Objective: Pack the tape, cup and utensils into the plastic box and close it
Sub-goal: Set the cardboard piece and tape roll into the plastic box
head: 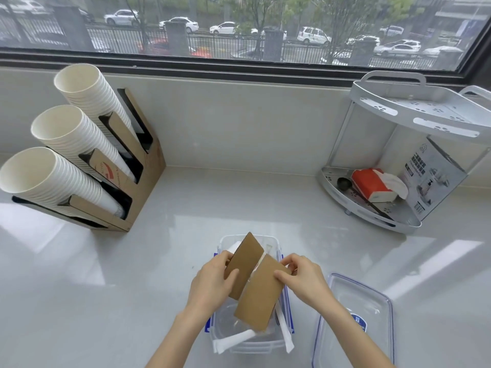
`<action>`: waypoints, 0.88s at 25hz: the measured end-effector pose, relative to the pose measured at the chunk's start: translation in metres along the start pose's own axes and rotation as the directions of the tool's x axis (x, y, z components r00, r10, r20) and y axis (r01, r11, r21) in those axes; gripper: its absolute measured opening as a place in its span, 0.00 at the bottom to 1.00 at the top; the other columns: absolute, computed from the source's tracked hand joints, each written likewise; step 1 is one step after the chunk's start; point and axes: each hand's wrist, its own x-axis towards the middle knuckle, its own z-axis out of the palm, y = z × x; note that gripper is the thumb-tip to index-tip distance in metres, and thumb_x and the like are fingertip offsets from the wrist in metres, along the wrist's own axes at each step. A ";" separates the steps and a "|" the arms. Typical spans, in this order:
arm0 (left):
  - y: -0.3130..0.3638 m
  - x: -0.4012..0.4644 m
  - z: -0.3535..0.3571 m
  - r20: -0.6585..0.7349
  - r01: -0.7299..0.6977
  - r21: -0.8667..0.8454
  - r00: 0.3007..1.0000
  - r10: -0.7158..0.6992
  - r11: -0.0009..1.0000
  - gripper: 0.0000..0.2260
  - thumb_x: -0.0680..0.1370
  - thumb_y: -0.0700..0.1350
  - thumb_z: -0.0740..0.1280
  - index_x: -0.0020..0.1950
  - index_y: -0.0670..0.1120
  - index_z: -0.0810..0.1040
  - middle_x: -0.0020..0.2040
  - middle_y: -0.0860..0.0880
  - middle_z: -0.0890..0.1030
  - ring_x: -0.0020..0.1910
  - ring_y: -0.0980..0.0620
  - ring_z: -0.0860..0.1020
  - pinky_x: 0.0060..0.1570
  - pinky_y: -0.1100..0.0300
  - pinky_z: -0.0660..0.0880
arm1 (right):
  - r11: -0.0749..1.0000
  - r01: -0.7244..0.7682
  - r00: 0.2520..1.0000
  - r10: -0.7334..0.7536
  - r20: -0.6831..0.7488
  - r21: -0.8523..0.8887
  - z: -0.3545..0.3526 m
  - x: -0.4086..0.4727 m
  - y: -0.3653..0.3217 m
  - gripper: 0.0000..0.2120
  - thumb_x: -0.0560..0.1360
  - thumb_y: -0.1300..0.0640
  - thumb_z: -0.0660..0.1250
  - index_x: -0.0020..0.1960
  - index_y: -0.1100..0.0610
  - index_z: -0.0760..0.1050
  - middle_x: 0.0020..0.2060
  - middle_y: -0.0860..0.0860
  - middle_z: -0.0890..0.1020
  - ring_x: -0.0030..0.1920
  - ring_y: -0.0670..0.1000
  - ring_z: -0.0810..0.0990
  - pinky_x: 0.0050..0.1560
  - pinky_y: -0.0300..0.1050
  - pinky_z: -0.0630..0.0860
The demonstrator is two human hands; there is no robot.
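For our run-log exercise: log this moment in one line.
left hand: holds cardboard sleeve | right hand: holds second sleeve | box: open | lid: on counter

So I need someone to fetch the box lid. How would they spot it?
Start at the clear plastic box under the hands, at the counter's near edge. Just to its right lies the lid, flat on the counter: a clear rectangle with a blue round sticker, and nothing in it.
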 end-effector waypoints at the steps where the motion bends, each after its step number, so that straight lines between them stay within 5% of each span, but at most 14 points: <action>1: 0.000 0.000 -0.001 -0.022 -0.004 -0.015 1.000 0.004 1.000 0.07 0.76 0.45 0.61 0.53 0.48 0.74 0.51 0.52 0.80 0.43 0.51 0.76 0.42 0.58 0.72 | 0.998 -0.003 1.000 0.003 -0.005 0.063 -0.002 0.000 0.000 0.02 0.72 0.56 0.65 0.44 0.53 0.73 0.37 0.50 0.75 0.39 0.49 0.73 0.34 0.34 0.68; 6: 0.005 -0.001 -0.007 -0.107 -0.026 -0.143 0.994 0.010 0.989 0.05 0.76 0.44 0.60 0.47 0.50 0.75 0.43 0.54 0.78 0.38 0.50 0.75 0.39 0.59 0.71 | 0.951 -0.008 1.000 0.006 0.007 0.308 -0.013 -0.001 -0.004 0.04 0.76 0.59 0.62 0.45 0.55 0.75 0.32 0.48 0.77 0.31 0.46 0.76 0.30 0.34 0.71; 10: 0.014 -0.004 -0.017 -0.073 -0.002 -0.306 0.997 -0.022 0.952 0.11 0.77 0.41 0.59 0.37 0.55 0.72 0.36 0.55 0.77 0.36 0.55 0.73 0.35 0.69 0.69 | 0.888 0.030 0.999 -0.045 0.023 0.460 -0.021 -0.003 -0.009 0.06 0.77 0.57 0.62 0.43 0.50 0.76 0.35 0.49 0.79 0.31 0.44 0.76 0.33 0.34 0.71; 16: 0.022 -0.007 -0.019 0.019 0.017 -0.469 1.000 -0.009 0.883 0.09 0.79 0.44 0.57 0.43 0.47 0.75 0.35 0.52 0.74 0.36 0.50 0.73 0.34 0.60 0.78 | 0.840 0.086 0.996 -0.075 -0.043 0.536 -0.018 0.002 -0.021 0.04 0.76 0.58 0.64 0.46 0.52 0.76 0.36 0.49 0.78 0.33 0.46 0.75 0.33 0.34 0.71; 19: 0.024 -0.009 -0.016 0.033 0.022 -0.475 0.999 -0.007 0.880 0.09 0.79 0.47 0.57 0.43 0.48 0.75 0.37 0.53 0.75 0.38 0.52 0.72 0.32 0.72 0.69 | 0.853 0.117 0.992 -0.081 -0.094 0.509 -0.007 0.005 -0.027 0.05 0.75 0.59 0.65 0.42 0.50 0.76 0.35 0.48 0.78 0.32 0.47 0.76 0.33 0.35 0.74; 22: 0.025 -0.013 -0.014 0.054 0.022 -0.489 0.999 0.005 0.872 0.06 0.77 0.48 0.60 0.48 0.49 0.76 0.41 0.52 0.79 0.40 0.53 0.76 0.39 0.67 0.73 | 0.868 0.119 0.990 -0.068 -0.122 0.483 0.004 0.006 -0.030 0.01 0.74 0.58 0.66 0.46 0.53 0.75 0.36 0.49 0.77 0.33 0.48 0.77 0.33 0.33 0.76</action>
